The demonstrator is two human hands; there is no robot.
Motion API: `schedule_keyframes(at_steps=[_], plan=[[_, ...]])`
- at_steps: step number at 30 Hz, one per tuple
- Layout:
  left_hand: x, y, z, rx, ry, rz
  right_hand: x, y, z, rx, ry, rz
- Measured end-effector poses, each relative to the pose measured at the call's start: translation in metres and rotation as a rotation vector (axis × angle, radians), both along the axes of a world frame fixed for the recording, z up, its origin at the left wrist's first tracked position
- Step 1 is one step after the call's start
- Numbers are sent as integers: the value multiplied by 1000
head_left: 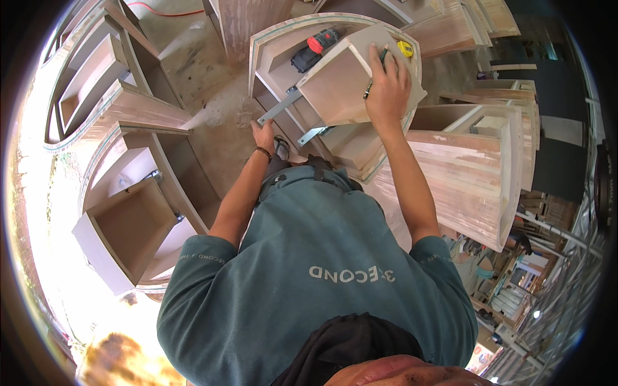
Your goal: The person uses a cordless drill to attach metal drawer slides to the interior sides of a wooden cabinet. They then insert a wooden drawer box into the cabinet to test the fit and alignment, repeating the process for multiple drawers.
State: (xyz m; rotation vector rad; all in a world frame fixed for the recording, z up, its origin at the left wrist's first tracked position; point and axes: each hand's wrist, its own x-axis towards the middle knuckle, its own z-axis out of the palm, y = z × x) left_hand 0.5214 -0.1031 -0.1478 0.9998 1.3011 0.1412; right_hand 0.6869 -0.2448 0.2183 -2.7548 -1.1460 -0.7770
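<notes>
A curved-sided wooden cabinet (257,48) lies in front of me, with a pale wooden drawer (335,87) on it. Two metal drawer slides stick out toward me, the upper slide (281,106) and the lower slide (313,133). At the free end of the upper slide, my left hand (263,135) has its fingers closed on the metal. My right hand (390,87) rests against the drawer's far right part, a slim dark green pencil (368,89) held between its fingers. The pencil is partly hidden by the hand.
A red and black power tool (322,42) and a yellow tape measure (405,49) lie on the cabinet. Another cabinet with a pulled-out drawer (125,225) stands at left. More curved cabinets (463,174) stand at right. A red cord (164,13) crosses the far floor.
</notes>
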Motion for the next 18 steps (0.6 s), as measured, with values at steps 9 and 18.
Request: schedule_keyframes(at_steps=[9, 18], plan=[[17, -1, 48, -274, -132, -197, -9, -24, 14, 106, 40, -41], [24, 16, 34, -356, -240, -488, -44, -81, 16, 299, 38, -131]])
